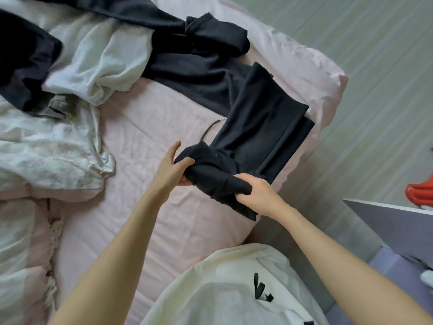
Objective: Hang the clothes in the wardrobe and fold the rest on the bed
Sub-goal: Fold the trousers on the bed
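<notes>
Both ends of the black trousers (255, 137) were gripped by left hand (174, 166) and right hand (255, 192); edges should be aligned before folding.

Matt black cloth trousers (257, 137) lie on a smooth, faintly creased pink cotton-like bedsheet (145, 137).

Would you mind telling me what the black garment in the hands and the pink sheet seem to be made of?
The black garment looks like a soft, matte knit, perhaps fleece or jersey: it bunches thickly and shows no shine. The pink sheet looks like thin woven cotton or a blend, matte with fine creases. Neither fibre can be told for certain.
</notes>
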Available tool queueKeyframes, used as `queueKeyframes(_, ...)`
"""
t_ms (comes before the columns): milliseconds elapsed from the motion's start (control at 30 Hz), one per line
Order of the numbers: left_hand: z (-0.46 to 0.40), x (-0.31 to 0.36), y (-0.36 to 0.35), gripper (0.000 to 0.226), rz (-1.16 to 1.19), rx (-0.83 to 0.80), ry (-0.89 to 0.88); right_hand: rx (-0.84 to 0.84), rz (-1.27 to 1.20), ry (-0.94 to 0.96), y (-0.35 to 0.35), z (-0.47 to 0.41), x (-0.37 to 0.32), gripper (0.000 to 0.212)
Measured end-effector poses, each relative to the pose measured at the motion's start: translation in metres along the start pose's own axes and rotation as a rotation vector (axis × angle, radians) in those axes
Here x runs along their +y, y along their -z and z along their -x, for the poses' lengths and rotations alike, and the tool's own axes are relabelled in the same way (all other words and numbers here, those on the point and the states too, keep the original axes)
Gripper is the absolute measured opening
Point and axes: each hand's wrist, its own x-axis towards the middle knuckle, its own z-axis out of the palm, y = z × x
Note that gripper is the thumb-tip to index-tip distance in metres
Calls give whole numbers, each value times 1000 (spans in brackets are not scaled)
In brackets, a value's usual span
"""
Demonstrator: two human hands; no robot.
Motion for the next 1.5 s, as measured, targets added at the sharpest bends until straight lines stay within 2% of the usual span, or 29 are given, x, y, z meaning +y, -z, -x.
queueKeyframes(133, -38, 61, -43, 12, -81, -37, -136, 134, -157, -24, 63, -26, 7, 20)
queueKeyframes(167, -50, 77, -56, 15, -101, -46, -168, 170, -199, -28, 80, -35, 10, 16)
queueKeyframes(267, -91, 121, -93, 34, -229, -65, -253, 265, -296, -48, 129, -69, 22, 23)
queueKeyframes(367, -129, 149, -126, 25, -203, -133, -285, 415, -319, -72, 172, -112, 40, 16)
queueKeyframes(433, -151, 147, -138, 46, -188, -113, -286, 605, -407, -112, 186, -135, 55, 19)
queueKeyframes(533, -171, 118, -140, 91, -473, 30, -241, 821, -465, -257, 180, -143, 78, 44)
queueKeyframes(600, -175, 89, -134, 110, -541, 37, -153, 797, -533, -365, 159, -134, 96, 60)
queueKeyframes(667, -174, 66, -127, 114, -427, -44, -58, 679, -744, -452, 133, -123, 108, 65)
queueKeyframes(733, -171, 52, -121, 102, -328, -111, -2, 536, -950, -538, 108, -113, 111, 66)
queueKeyframes(800, -168, 51, -118, 95, -307, -168, 53, 492, -1101, -597, 96, -112, 106, 72)
queueKeyframes(900, -171, 55, -118, 109, -276, -300, 130, 429, -1042, -574, 84, -123, 99, 67)
queueKeyframes(933, -99, 81, -128, 109, -371, -416, -49, 591, -1065, -464, 90, -46, 73, 58)
queueKeyframes(967, -97, 79, -131, 105, -333, -447, -67, 579, -1081, -423, 89, -50, 73, 48)
queueKeyframes(1033, -96, 82, -140, 88, -298, -404, -81, 613, -1068, -391, 91, -58, 76, 39)
queueKeyframes(1200, -82, 50, -139, 67, -144, -304, -6, 621, -1023, -381, 92, -40, 78, 56)
queueKeyframes(1300, -60, 47, -138, 51, -68, -398, 4, 640, -1025, -343, 93, -11, 77, 55)
queueKeyframes(1367, -25, 62, -150, 52, -88, -480, -80, 742, -1062, -282, 103, 37, 69, 56)
queueKeyframes(1500, 36, 103, -197, 37, -180, -656, -251, 972, -1104, -188, 130, 124, 67, 34)
